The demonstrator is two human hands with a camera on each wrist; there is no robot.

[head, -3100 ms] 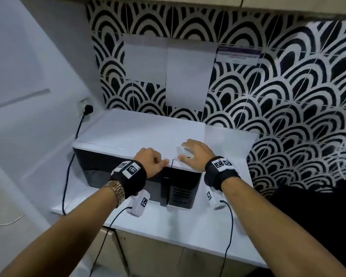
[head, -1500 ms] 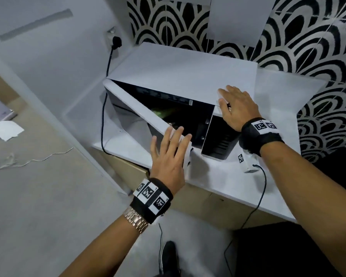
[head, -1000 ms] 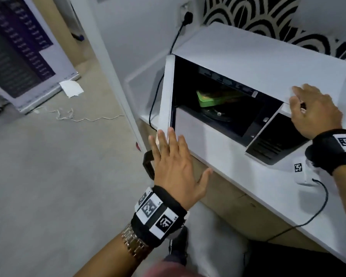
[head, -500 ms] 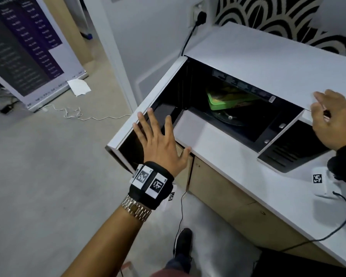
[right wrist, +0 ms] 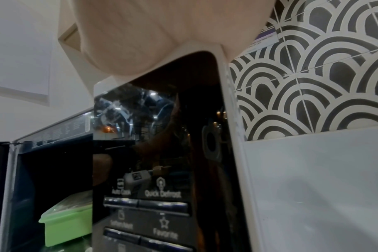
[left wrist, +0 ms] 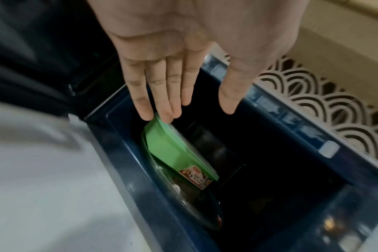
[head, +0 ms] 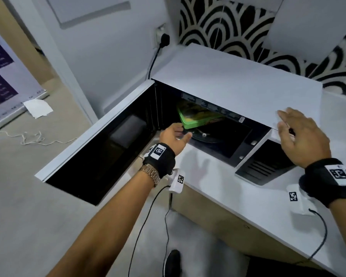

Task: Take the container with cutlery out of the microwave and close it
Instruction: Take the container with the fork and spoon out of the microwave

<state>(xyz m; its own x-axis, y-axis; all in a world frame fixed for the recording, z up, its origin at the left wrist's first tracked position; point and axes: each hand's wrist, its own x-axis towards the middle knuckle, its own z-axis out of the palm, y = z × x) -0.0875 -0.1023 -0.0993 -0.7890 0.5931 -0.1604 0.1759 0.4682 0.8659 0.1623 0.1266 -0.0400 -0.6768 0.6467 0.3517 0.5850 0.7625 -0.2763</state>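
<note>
A black plug [head: 165,40] sits in a wall socket [head: 159,35], its cable running down behind the counter [head: 238,198]. Black-and-white scalloped tiles [head: 218,27] cover the back wall. On the floor [head: 18,196] lie a white paper [head: 38,108] and a loose cord [head: 32,136], beside a leaning poster [head: 0,76].

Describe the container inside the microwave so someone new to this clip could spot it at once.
Find the white microwave on the counter, its door swung wide open. Inside the dark cavity, on the glass turntable, sits a container. It is the only bright green thing there, with a printed label, and the left hand reaches toward it.

"Quick Defrost", "Favorite" on microwave panel [right wrist: 153,196]
</note>
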